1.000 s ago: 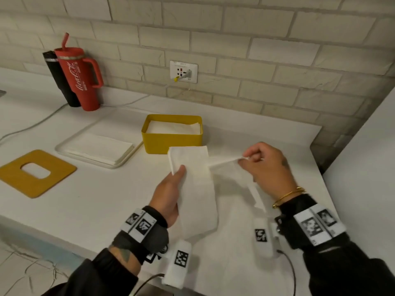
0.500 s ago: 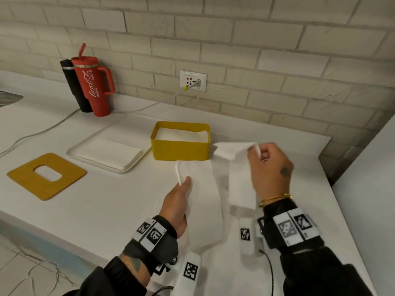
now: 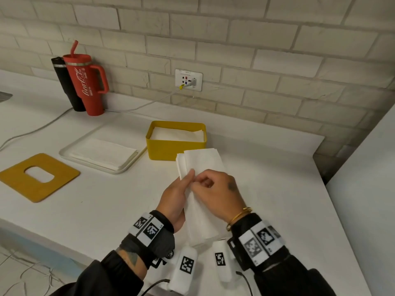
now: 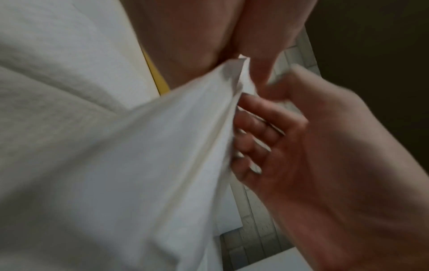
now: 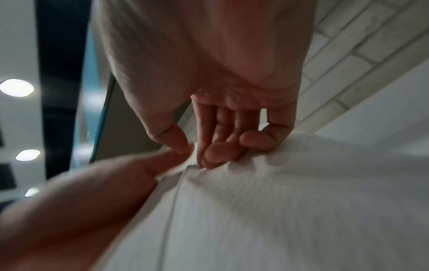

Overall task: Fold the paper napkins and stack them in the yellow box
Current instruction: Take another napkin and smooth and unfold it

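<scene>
A white paper napkin (image 3: 201,201), doubled into a long narrow strip, hangs just above the counter in front of the yellow box (image 3: 171,149). My left hand (image 3: 181,189) holds its left edge, thumb on top and fingers beneath; in the left wrist view the napkin (image 4: 162,146) runs up into that grip. My right hand (image 3: 205,182) pinches the same edge beside the left thumb, fingers curled. In the right wrist view the right hand (image 5: 197,152) nips the napkin (image 5: 278,201). Folded napkins (image 3: 177,133) lie inside the box.
A white tray (image 3: 70,159) with a stack of flat napkins (image 3: 102,153) sits left of the box. A yellow lid with a cut-out (image 3: 19,180) lies further left. A red tumbler (image 3: 85,84) and black bottle (image 3: 62,82) stand by the brick wall; a cable (image 3: 42,127) crosses the counter.
My right hand has swung the napkin's free half leftward over the half in my left hand. The two hands have come together at one edge.
</scene>
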Tool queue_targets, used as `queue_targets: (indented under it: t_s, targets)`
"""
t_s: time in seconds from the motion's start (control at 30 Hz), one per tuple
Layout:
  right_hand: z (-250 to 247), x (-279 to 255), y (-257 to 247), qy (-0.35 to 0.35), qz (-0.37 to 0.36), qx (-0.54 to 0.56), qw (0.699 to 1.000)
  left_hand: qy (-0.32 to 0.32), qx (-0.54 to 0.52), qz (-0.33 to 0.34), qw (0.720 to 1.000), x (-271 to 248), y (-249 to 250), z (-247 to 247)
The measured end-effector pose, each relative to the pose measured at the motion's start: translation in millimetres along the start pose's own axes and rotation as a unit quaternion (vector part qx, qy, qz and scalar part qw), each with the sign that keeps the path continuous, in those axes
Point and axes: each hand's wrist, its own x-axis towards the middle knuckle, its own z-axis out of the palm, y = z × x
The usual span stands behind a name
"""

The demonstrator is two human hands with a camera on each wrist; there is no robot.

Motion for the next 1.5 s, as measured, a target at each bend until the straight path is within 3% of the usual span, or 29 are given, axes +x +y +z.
queue_targets:
  t_s: [0.07, 0.13, 0.23, 0.3, 0.53, 0.73, 1.03, 1.17, 1.23, 1.37, 1.5]
  targets:
    - [-14.3, 3.9, 6.0, 0.050, 0.034, 0.068, 0.996, 0.002, 0.004, -0.002, 1.000, 0.6, 1.5, -5.3]
    - [-26.4, 10.0, 19.6, 0.092, 0.122, 0.129, 0.980, 0.002, 0.006, -0.007, 1.000, 0.4, 2.1, -10.0]
    - [-32.4, 9.8, 36.4, -0.012, 0.212, 0.223, 0.952, -0.016, 0.009, -0.012, 1.000, -2.7, 3.9, -11.8]
    - [-31.4, 0.8, 38.8, -0.049, 0.199, 0.278, 0.938, -0.026, 0.017, -0.011, 0.999, -2.2, 2.8, -12.8]
    - [-37.3, -5.7, 54.0, 0.035, 0.177, 0.324, 0.929, 0.018, -0.020, -0.029, 0.999, 2.1, 1.2, -21.8]
    - [-57.3, -8.8, 36.4, -0.028, 0.099, 0.484, 0.869, 0.031, -0.025, -0.043, 0.998, 1.1, 3.0, -22.4]
    - [-2.8, -10.9, 35.0, -0.006, 0.181, 0.365, 0.913, -0.031, -0.013, -0.032, 0.999, -0.6, -2.9, -17.8]
    - [5.6, -14.9, 33.5, -0.002, 0.183, 0.367, 0.912, -0.003, 0.038, -0.021, 0.999, 4.1, -11.1, -24.6]
    - [11.1, -19.6, 37.5, -0.028, 0.184, 0.351, 0.918, 0.021, 0.041, -0.011, 0.999, 8.9, -13.4, -33.5]
    - [0.4, -31.2, 58.6, -0.145, 0.172, 0.206, 0.952, 0.066, 0.037, 0.025, 0.997, 13.0, -4.6, -56.0]
    - [-58.3, -12.6, 97.3, -0.040, 0.184, 0.030, 0.982, 0.095, 0.030, 0.054, 0.994, 5.8, 15.4, -79.8]
